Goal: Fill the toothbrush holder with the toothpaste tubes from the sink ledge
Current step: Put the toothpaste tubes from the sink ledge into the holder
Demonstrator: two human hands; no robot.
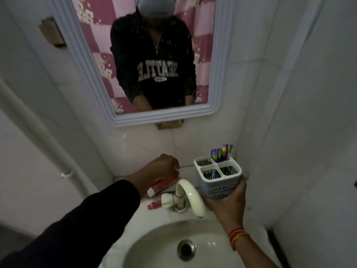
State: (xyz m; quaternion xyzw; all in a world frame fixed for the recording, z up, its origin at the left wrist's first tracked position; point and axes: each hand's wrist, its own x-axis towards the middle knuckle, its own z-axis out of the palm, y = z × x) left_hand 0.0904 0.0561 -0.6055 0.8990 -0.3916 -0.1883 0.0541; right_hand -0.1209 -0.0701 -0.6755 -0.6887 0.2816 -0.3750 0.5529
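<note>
My right hand (229,198) grips a white and grey toothbrush holder (219,180) with four compartments, held above the sink's right ledge. Its far right compartment holds purple and green tubes (221,152); something blue lies in the near left one. A red and white toothpaste tube (164,185) lies on the back ledge, cap to the left. My left hand (164,168) hovers over that tube's far end with its fingers curled down; whether it grips the tube is hidden. A smaller red tube (154,205) lies beside the tap.
A cream tap (190,196) curves over the white basin (154,242) with its drain (186,249). A white-framed mirror (116,93) hangs on the tiled wall, reflecting a person in a dark sweatshirt. The right wall stands close to the holder.
</note>
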